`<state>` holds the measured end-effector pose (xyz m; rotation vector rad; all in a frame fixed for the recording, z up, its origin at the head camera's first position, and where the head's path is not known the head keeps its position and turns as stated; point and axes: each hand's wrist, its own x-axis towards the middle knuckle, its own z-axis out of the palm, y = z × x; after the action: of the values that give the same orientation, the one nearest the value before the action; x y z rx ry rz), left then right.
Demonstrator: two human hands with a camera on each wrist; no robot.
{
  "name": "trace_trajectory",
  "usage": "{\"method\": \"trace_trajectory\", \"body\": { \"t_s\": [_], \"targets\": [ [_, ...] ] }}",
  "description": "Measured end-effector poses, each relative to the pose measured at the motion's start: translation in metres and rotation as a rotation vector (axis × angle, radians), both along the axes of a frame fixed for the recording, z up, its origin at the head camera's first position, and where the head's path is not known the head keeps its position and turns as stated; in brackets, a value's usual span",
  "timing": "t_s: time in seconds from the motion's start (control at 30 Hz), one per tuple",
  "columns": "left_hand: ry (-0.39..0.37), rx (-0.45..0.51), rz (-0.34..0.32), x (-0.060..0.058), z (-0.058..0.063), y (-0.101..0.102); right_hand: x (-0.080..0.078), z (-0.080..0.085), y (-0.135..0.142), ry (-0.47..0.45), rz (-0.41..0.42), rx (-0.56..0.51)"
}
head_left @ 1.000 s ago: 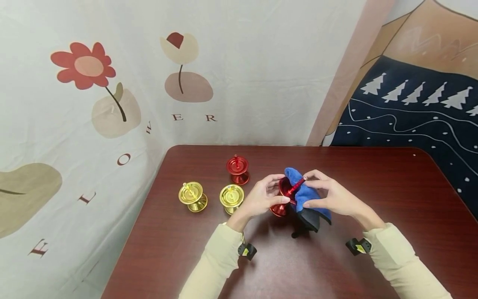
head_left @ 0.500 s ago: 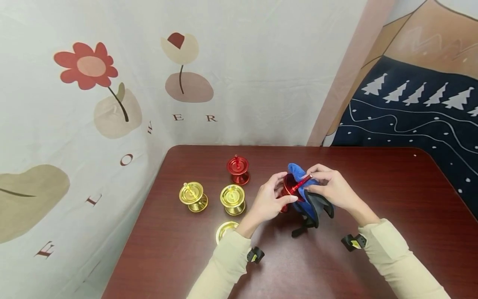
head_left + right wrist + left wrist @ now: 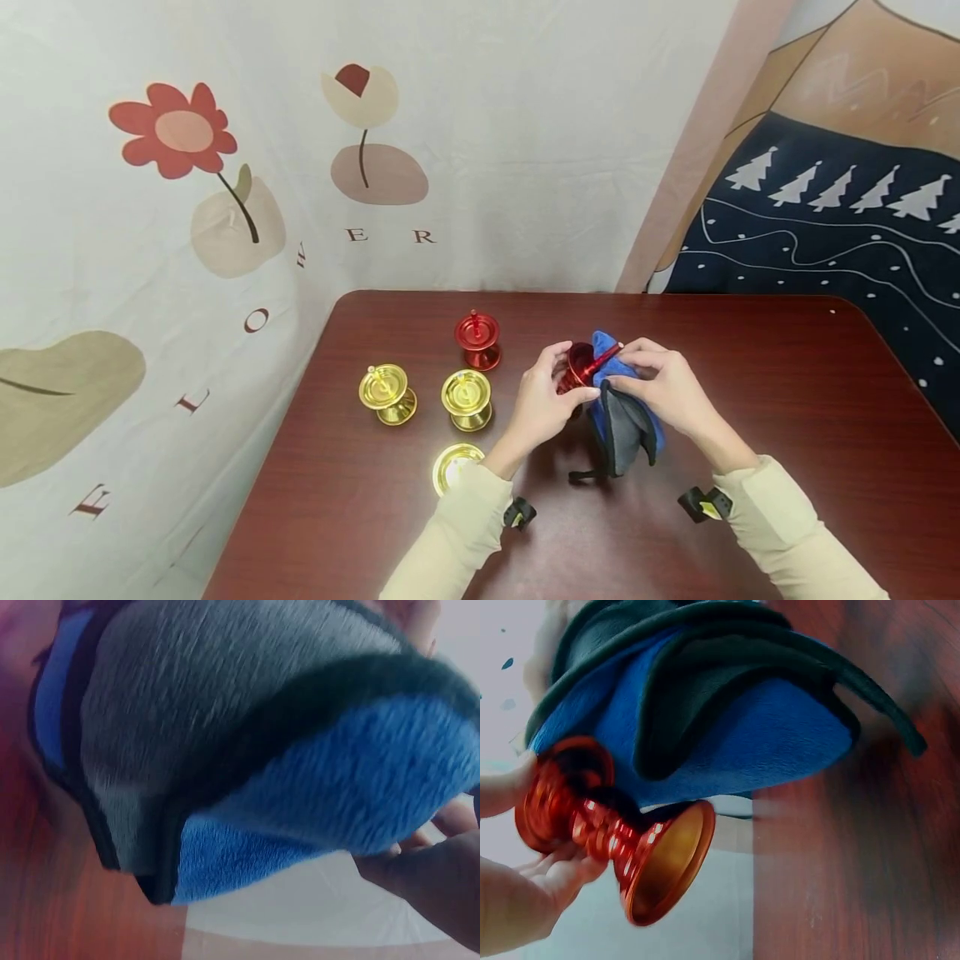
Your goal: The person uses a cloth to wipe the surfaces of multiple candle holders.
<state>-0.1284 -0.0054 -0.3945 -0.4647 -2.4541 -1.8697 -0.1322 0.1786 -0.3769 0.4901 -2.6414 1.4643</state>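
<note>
While two pale sleeves (image 3: 457, 521) reach over the dark red-brown table (image 3: 315, 517), a small black camera (image 3: 519, 513) shows at each wrist. The nearest gold candle holder (image 3: 452, 464) is partly covered by the left sleeve. Beyond it, the left hand (image 3: 538, 404) grips a shiny red candle holder (image 3: 579, 372) by its dish, thumb on one side and fingers on the other. This holder is tilted, its spike slanting toward the right hand (image 3: 667, 387) and its hollow foot showing in the left wrist view. The right hand pinches a blue-and-grey plush cloth (image 3: 628, 429) with black edging, bunched against the dish; whether its fingertips touch the spike, I cannot tell. To the left stand two more gold candle holders (image 3: 467, 402), upright and apart. Farther back, a second red candle holder (image 3: 477, 340) stands upright. Behind the table hang a white flower-printed sheet (image 3: 517, 167) and a navy panel with white trees (image 3: 817, 242).
</note>
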Motion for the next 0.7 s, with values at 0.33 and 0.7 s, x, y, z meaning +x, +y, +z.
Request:
{"method": "trace_trajectory", "body": {
  "t_s": [0.33,0.7],
  "targets": [
    [-0.214,0.134,-0.289,-0.008,0.012,-0.019,-0.010,0.009,0.016,0.063,0.224,0.016],
    [-0.308,0.189,-0.411,-0.008,0.023,-0.025,-0.015,0.024,0.024,0.076,0.410,-0.059]
  ]
}}
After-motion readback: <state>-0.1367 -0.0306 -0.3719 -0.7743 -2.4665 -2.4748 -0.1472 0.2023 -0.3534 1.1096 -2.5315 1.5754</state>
